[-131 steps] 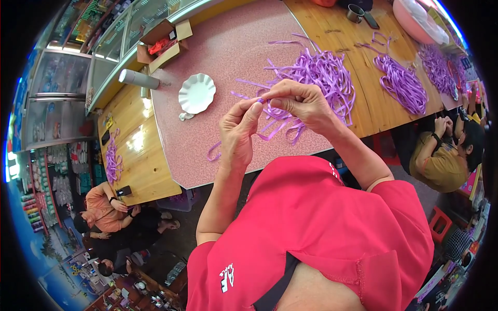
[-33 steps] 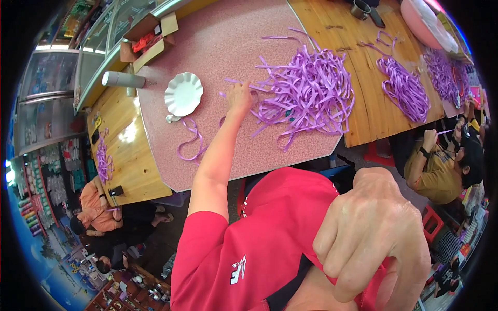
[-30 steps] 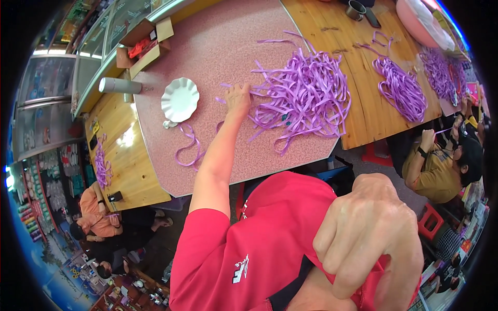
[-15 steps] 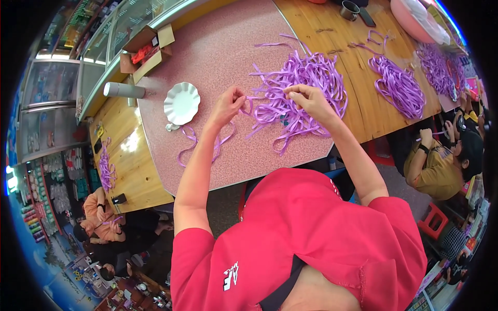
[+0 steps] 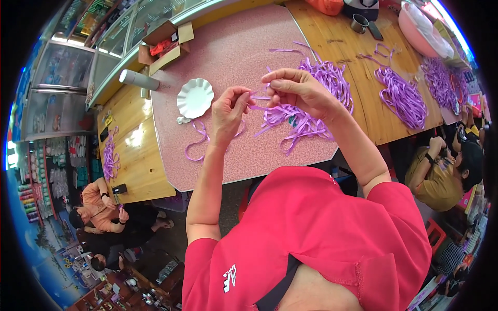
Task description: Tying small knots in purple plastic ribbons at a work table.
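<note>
Both my hands are raised over the pink speckled table, a short gap apart. My left hand [image 5: 230,111] is closed in a pinch on a purple ribbon [image 5: 261,98], which stretches across to the right. My right hand [image 5: 298,92] pinches the same ribbon near its fingertips. Behind and below the right hand lies a loose heap of purple ribbons [image 5: 332,78], partly covered by that hand. A loop of ribbon [image 5: 194,150] trails on the tabletop by my left forearm. Left of my left hand is a white scalloped dish [image 5: 195,98].
A grey cylinder [image 5: 139,80] and an open cardboard box [image 5: 167,45] with red contents stand at the left. More ribbon bundles [image 5: 402,96] lie on the wooden table at right, near a metal mug [image 5: 359,24] and pink basin [image 5: 415,31]. People sit at both sides.
My right hand has moved left and away from the ribbon heap, closer to my left hand, and now pinches the ribbon. The whole view has shifted slightly.
</note>
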### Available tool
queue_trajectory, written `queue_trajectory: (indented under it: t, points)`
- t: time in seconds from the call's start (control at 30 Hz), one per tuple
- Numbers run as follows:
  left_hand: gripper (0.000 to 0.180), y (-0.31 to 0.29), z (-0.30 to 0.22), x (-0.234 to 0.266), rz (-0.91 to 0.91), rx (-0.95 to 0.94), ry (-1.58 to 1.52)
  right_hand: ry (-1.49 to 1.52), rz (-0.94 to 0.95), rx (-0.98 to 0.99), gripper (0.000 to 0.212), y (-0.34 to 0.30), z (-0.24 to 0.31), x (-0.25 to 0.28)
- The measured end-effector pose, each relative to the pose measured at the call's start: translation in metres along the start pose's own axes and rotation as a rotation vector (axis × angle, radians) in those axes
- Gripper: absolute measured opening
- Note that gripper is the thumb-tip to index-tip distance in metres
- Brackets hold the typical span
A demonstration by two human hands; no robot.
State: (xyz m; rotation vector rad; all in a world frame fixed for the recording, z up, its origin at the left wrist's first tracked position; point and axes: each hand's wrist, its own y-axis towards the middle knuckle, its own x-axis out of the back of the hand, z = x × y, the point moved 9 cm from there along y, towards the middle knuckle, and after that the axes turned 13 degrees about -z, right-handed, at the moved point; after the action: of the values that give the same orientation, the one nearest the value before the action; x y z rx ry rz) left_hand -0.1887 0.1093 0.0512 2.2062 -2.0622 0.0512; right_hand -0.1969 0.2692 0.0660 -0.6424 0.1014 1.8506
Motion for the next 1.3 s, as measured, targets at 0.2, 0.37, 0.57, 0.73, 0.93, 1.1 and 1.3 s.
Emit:
queue_trajectory:
  t: [0.2,0.37,0.57,0.73,0.93,1.1,1.3]
  points:
    - [0.026,-0.028,-0.037,0.005,-0.391,-0.403,0.053,0.230,-0.035,0.022,0.033,-0.017,0.012,-0.019]
    - [0.032,-0.054,-0.001,-0.056,-0.053,0.250,-0.535,0.165,-0.201,0.240,0.034,-0.015,0.008,0.002]
    - [0.018,-0.061,0.027,-0.041,0.028,0.329,-0.579,0.160,-0.276,0.338,0.035,-0.022,0.007,0.024]
    - [0.016,-0.063,0.020,-0.024,0.003,0.367,-0.497,-0.301,-0.362,0.364,0.030,-0.029,0.001,0.043]
    - [0.019,-0.056,0.000,-0.018,0.108,0.214,-0.071,-1.153,-0.276,0.724,0.031,-0.046,0.015,-0.002]
    - [0.018,-0.051,-0.025,-0.022,0.149,0.072,0.077,-0.278,0.031,0.226,0.045,-0.026,-0.043,-0.019]
    - [0.020,-0.057,-0.026,-0.017,0.195,0.163,-0.048,-0.200,-0.002,0.009,0.035,-0.029,-0.049,-0.027]
